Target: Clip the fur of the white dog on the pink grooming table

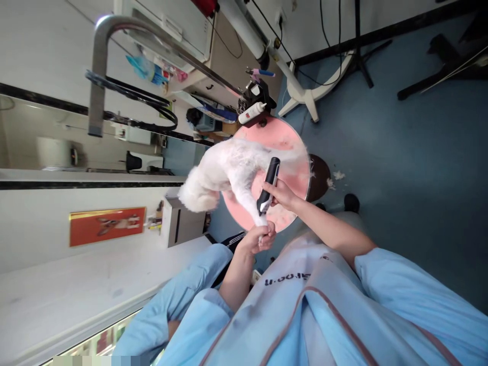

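Note:
A white dog [232,165] stands on a round pink grooming table [292,133], its head toward the left of the view. My left hand [260,238] is closed around the paw end of one of its legs [247,199], which is stretched out toward me. In my right hand [281,194] is a black and silver hair clipper [270,182]. The clipper's head rests against or just over that leg, a little above my left hand; whether it touches is hard to tell. Loose white hair lies scattered on the tabletop.
A tool holder [258,96] with scissors and a white bottle [251,113] sits at the table's far edge. A metal grooming arm [160,35] with a black loop [133,99] reaches over the left. A white stand base [310,96] is on the floor. Another person's blue sleeve [190,277] is at lower left.

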